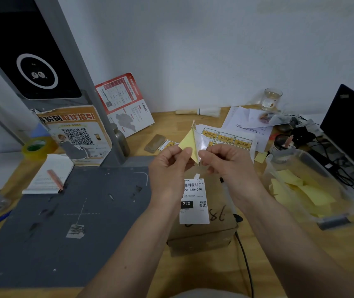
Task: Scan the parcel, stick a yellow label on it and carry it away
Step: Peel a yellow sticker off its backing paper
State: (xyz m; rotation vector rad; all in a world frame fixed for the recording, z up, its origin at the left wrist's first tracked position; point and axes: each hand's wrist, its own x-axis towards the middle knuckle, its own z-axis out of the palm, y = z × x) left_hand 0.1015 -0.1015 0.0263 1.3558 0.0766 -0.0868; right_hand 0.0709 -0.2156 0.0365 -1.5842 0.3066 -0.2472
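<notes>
A brown cardboard parcel [214, 229] lies on the wooden table below my hands, its white shipping label [194, 201] facing up. Above it, my left hand [169, 166] pinches a yellow backing sheet [188, 140]. My right hand [225, 160] pinches a shiny label [200, 140] that is partly peeled away from that sheet, the two joined along one edge. A sheet of yellow printed labels [227, 137] lies on the table behind my hands.
A dark grey scanning mat [68, 222] and scanner stand [81, 82] fill the left. A clear bin [305, 186] of yellow backing papers sits right, with a laptop [352, 127], cables and papers beyond. Tape roll [37, 147] and notepad [49, 175] lie at left.
</notes>
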